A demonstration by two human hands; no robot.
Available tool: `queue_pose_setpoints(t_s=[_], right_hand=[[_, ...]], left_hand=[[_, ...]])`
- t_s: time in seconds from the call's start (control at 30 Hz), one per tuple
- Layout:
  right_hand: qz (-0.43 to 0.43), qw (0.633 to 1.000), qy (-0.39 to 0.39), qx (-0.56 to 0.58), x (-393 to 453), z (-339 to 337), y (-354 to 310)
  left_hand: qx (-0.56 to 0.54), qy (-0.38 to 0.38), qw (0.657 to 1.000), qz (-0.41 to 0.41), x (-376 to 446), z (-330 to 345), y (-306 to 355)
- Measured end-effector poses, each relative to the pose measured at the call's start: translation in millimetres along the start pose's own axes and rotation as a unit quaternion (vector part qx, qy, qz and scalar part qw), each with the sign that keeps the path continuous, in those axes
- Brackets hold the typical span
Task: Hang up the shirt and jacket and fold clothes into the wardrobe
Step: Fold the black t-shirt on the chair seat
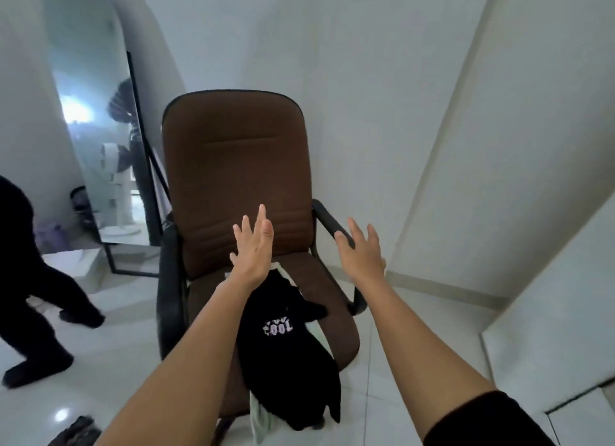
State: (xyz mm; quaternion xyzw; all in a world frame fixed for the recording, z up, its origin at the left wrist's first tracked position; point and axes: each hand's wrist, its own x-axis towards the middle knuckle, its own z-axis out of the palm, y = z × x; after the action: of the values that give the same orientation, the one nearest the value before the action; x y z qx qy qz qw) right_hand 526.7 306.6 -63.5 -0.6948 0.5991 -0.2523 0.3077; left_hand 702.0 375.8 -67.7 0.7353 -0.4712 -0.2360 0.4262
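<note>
both hands are reaching out over the brown office chair (pixel 233 166) in the middle of the frame, and neither one is holding anything. the left hand (pixel 254 246) is hanging in front of the lower backrest with straight fingers pointing up, released. the right hand (pixel 361 246) is hovering by the chair's right armrest (pixel 327 221), fingers spread and relaxed, also released; whether it is touching the armrest i cannot tell. judging by the pose, they are lining up to gather what is lying on the seat. the black garment (pixel 293 352) with white lettering is draping across the seat and spilling over the front edge, lower centre, and a pale cloth (pixel 261 422) is peeking out from underneath it, so the two are looking stacked and may lift together. around the chair, a tall mirror (pixel 100 146) is leaning against the wall at upper left. a person in dark clothes (pixel 30 279) is standing at the left edge, well apart from the chair. something dark is lying on the tiled floor (pixel 116 329) at bottom left. white panels (pixel 532 146) are filling the right side.
</note>
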Motion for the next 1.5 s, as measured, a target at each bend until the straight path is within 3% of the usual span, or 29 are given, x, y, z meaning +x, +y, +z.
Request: queue_pose_setpoints(t_s=[0.27, 0.47, 0.93, 1.3, 1.37, 1.5], right_hand=[[0.009, 0.991, -0.104, -0.083, 65, 90, 6], [0.009, 0.965, -0.209, -0.161, 137, 154, 36], [-0.008, 0.894, -0.377, -0.241, 274, 322, 110], [-0.040, 0.885, -0.386, -0.257, 292, 389, 151], [-0.059, 0.890, -0.372, -0.259, 293, 393, 155], [-0.055, 0.918, -0.330, -0.214, 297, 391, 160]], left_hand=[[0.103, -0.047, 0.986, -0.119, 53, -12, -95], [0.154, -0.084, 0.965, -0.196, 113, 3, -165], [0.279, -0.215, 0.895, -0.274, 241, 69, -329], [0.249, -0.276, 0.870, -0.324, 291, 118, -394], [0.262, -0.260, 0.869, -0.330, 296, 123, -400], [0.288, -0.149, 0.891, -0.318, 302, 123, -403]])
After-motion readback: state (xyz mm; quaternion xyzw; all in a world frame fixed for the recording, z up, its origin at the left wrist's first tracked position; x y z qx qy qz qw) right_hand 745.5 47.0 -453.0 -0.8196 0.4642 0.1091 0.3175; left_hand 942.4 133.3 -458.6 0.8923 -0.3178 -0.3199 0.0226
